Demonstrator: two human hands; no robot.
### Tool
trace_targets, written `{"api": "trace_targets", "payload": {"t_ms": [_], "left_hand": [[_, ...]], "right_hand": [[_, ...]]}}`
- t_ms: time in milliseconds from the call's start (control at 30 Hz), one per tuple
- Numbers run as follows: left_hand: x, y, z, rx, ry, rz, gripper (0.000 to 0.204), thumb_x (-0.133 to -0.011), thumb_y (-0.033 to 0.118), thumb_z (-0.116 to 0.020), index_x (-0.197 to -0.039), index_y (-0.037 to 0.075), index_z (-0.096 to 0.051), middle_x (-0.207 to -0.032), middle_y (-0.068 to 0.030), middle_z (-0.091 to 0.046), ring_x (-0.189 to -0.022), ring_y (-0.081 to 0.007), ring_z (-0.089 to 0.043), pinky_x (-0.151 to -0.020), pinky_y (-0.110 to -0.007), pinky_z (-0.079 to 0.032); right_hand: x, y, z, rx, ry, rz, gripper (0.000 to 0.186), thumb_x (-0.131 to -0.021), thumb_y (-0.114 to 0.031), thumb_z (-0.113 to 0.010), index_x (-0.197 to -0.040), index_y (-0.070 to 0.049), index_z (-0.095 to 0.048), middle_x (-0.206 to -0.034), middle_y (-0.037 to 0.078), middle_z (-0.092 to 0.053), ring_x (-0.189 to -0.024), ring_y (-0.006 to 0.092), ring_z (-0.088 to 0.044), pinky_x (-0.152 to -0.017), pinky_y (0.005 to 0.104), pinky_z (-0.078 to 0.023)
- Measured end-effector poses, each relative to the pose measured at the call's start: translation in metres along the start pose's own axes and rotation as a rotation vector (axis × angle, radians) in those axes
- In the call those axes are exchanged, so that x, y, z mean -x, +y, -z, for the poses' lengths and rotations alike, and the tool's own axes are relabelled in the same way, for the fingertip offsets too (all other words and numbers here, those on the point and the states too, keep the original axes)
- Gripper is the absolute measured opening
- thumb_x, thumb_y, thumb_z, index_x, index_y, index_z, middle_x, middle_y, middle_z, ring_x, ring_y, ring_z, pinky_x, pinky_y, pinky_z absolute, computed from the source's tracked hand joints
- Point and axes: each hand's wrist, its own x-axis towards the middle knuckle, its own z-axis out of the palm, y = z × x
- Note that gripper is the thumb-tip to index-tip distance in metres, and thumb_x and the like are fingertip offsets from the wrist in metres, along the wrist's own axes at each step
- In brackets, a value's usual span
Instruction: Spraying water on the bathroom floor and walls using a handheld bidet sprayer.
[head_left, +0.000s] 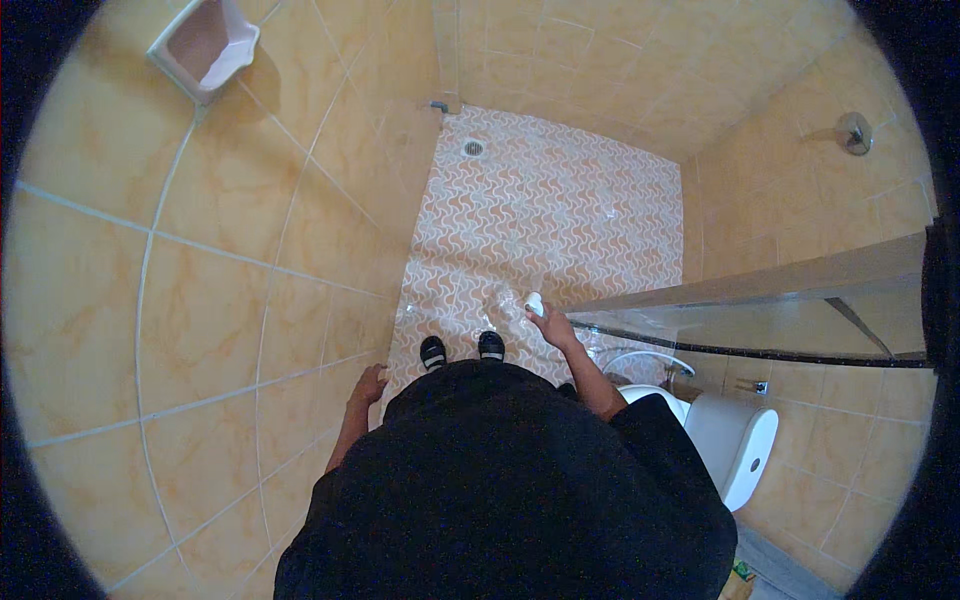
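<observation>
My right hand (553, 327) is closed around a white bidet sprayer (535, 301), held low over the patterned floor (560, 200). Just left of its head, a pale blurred splash of water (505, 300) shows on the tiles. A white hose (640, 356) curves beside the toilet; my forearm and the glass panel hide how it joins the sprayer. My left hand (370, 384) hangs next to the left wall with loosely bent fingers and holds nothing visible.
My black shoes (490, 345) stand on wet floor. A glass partition (760, 310) juts in from the right, with the white toilet (735, 450) on its near side. A drain (473, 149) lies at the far left; a soap dish (205, 50) sticks out from the left wall (210, 320).
</observation>
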Motion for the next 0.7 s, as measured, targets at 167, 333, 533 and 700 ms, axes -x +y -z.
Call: {"api": "trace_targets", "payload": {"t_ms": [167,333,533,700], "left_hand": [[-0.009,-0.004,-0.005,-0.015,0.037,-0.126,0.037,-0.071,0.015,-0.055,-0.105,0.008,-0.042,-0.105,-0.0189,-0.045,-0.1,-0.0338,-0.04,-0.085,-0.038,-0.034],[-0.013,0.025,0.004,0.055,-0.023,-0.044,0.038,-0.071,0.016,-0.056,-0.105,0.007,-0.043,-0.104,-0.0187,-0.046,-0.1,-0.034,-0.04,-0.085,-0.038,-0.034],[-0.03,0.037,-0.006,0.028,0.005,-0.079,0.037,-0.071,0.014,-0.055,-0.106,0.007,-0.043,-0.104,-0.0203,-0.045,-0.1,-0.0346,-0.041,-0.085,-0.038,-0.034],[-0.04,0.044,-0.014,0.076,-0.018,-0.069,0.037,-0.071,0.014,-0.055,-0.106,0.008,-0.044,-0.104,-0.0211,-0.045,-0.1,-0.0343,-0.041,-0.085,-0.038,-0.034]], "right_hand": [[-0.008,0.011,0.0,0.022,-0.003,-0.048,0.056,-0.074,-0.044,-0.046,-0.109,0.0,-0.039,-0.102,0.024,-0.047,-0.092,0.0366,-0.047,-0.079,0.0407,-0.036],[-0.008,0.014,0.007,-0.037,0.023,-0.083,0.057,-0.074,-0.044,-0.046,-0.11,0.0,-0.039,-0.101,0.024,-0.047,-0.092,0.037,-0.047,-0.078,0.0409,-0.037],[-0.004,0.011,0.011,-0.023,0.074,-0.117,0.055,-0.074,-0.042,-0.048,-0.111,-0.002,-0.039,-0.1,0.024,-0.048,-0.092,0.0363,-0.047,-0.077,0.0418,-0.037],[-0.005,0.026,0.006,-0.044,0.159,0.048,0.051,-0.074,-0.039,-0.049,-0.111,-0.005,-0.039,-0.1,0.022,-0.049,-0.093,0.0357,-0.046,-0.076,0.042,-0.037]]}}
